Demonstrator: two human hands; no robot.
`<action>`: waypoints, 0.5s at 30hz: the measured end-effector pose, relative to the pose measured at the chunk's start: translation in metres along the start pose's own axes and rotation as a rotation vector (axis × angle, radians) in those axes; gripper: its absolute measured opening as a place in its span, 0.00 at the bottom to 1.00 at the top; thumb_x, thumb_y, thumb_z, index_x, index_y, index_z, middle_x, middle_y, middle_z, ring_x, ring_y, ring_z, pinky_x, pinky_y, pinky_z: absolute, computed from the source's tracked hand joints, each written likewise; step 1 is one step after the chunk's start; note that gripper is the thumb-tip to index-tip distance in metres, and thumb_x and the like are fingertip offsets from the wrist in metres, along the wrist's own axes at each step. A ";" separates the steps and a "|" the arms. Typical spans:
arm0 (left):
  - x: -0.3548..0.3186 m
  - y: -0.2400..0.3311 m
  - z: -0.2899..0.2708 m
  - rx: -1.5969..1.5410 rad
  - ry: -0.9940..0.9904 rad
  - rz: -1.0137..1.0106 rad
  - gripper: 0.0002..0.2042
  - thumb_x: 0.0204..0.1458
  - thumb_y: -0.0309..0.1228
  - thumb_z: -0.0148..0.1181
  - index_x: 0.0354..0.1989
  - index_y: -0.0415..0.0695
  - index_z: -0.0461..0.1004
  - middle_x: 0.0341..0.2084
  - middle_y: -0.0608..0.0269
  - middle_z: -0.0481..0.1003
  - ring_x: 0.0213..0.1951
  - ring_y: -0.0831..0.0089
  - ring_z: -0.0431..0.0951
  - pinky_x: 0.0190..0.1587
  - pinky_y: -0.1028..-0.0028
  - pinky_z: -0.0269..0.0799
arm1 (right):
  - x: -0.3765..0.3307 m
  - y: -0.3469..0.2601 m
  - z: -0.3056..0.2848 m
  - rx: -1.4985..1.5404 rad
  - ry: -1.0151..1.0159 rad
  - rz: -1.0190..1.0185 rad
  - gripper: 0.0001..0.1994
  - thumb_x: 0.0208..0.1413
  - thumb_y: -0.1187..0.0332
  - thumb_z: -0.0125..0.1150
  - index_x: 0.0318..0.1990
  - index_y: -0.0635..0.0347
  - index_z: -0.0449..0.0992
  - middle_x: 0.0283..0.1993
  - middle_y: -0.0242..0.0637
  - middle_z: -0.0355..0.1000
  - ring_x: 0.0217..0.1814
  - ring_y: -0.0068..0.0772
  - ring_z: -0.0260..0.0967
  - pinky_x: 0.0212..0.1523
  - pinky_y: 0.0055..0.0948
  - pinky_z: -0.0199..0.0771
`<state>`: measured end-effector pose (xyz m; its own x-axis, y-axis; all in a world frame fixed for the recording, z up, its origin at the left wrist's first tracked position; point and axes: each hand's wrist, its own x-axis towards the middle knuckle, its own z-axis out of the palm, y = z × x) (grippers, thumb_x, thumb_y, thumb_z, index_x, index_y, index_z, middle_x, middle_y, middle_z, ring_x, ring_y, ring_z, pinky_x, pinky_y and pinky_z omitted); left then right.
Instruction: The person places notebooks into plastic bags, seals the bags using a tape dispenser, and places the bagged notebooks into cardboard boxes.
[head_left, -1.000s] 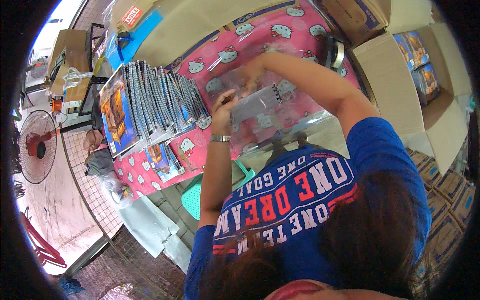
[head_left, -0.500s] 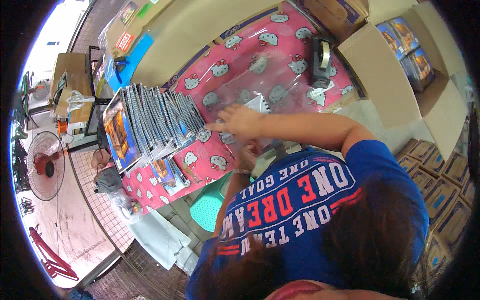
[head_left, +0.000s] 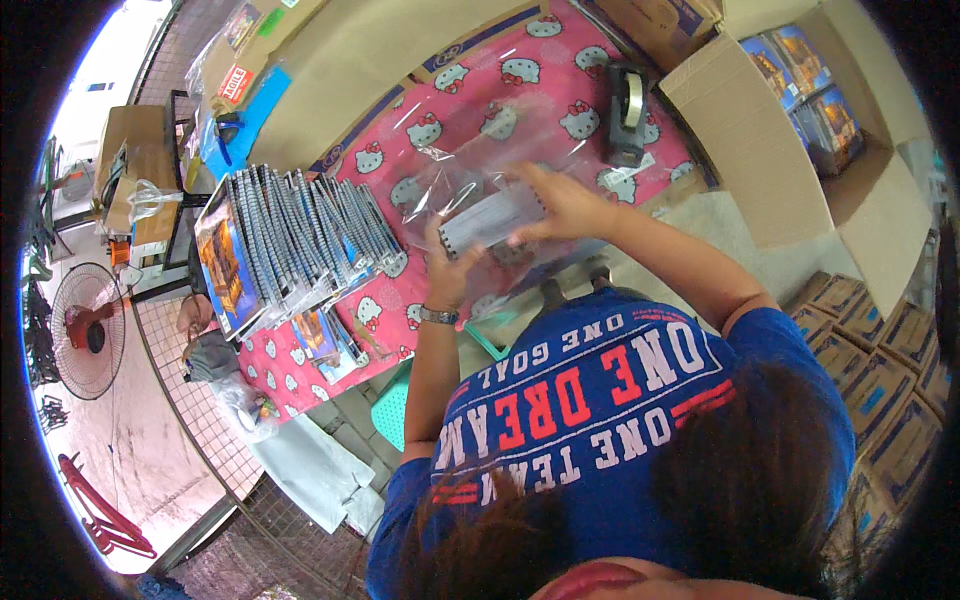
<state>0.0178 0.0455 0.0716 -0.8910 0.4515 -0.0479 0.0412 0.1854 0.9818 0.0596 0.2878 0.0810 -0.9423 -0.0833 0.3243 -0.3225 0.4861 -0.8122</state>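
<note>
Over the table, a small spiral-bound notebook [head_left: 492,222] with a white face is between my two hands. A clear plastic bag [head_left: 455,180] lies around or under it; which of the two I cannot tell. My left hand [head_left: 453,270], with a watch at the wrist, grips the notebook's left end. My right hand [head_left: 568,205] has its fingers and thumb about the right end. To the left of my hands, a long row of spiral notebooks [head_left: 300,240] leans together, a colourful cover showing at its left end.
A black tape dispenser [head_left: 628,115] stands on the pink patterned tablecloth [head_left: 520,70]. On the right is an open carton [head_left: 740,150] with shrink-wrapped notebooks inside, above several stacked brown boxes [head_left: 870,375]. A green stool [head_left: 392,405] sits below the table edge; a fan [head_left: 90,330] is far left.
My right hand has drawn back from beside the row toward the right. My left hand has come up to the notebook's left end. The notebook now shows more fully between both hands.
</note>
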 end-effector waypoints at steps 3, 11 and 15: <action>0.012 0.012 -0.004 0.108 0.121 0.085 0.15 0.54 0.26 0.55 0.50 0.39 0.68 0.49 0.56 0.71 0.51 0.68 0.69 0.54 0.69 0.63 | 0.029 -0.015 -0.013 -0.002 -0.048 0.147 0.22 0.47 0.64 0.65 0.49 0.62 0.71 0.46 0.48 0.71 0.49 0.48 0.70 0.49 0.36 0.69; 0.023 0.060 -0.040 -0.454 0.281 -0.051 0.19 0.62 0.41 0.41 0.50 0.38 0.67 0.52 0.56 0.69 0.56 0.65 0.67 0.59 0.63 0.57 | 0.045 -0.004 -0.081 0.406 -0.109 0.210 0.12 0.54 0.69 0.55 0.46 0.60 0.75 0.44 0.34 0.73 0.48 0.29 0.70 0.51 0.29 0.68; 0.023 -0.016 -0.057 -0.481 -0.049 -0.245 0.21 0.60 0.43 0.45 0.55 0.40 0.63 0.52 0.57 0.68 0.57 0.65 0.66 0.59 0.64 0.59 | 0.036 0.020 -0.046 0.377 -0.550 0.285 0.20 0.57 0.62 0.55 0.56 0.57 0.68 0.58 0.41 0.65 0.60 0.36 0.61 0.60 0.34 0.60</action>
<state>-0.0287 0.0035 0.0654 -0.8261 0.4872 -0.2830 -0.3867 -0.1250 0.9137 0.0237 0.3348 0.0989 -0.8713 -0.4719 -0.1351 0.0265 0.2297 -0.9729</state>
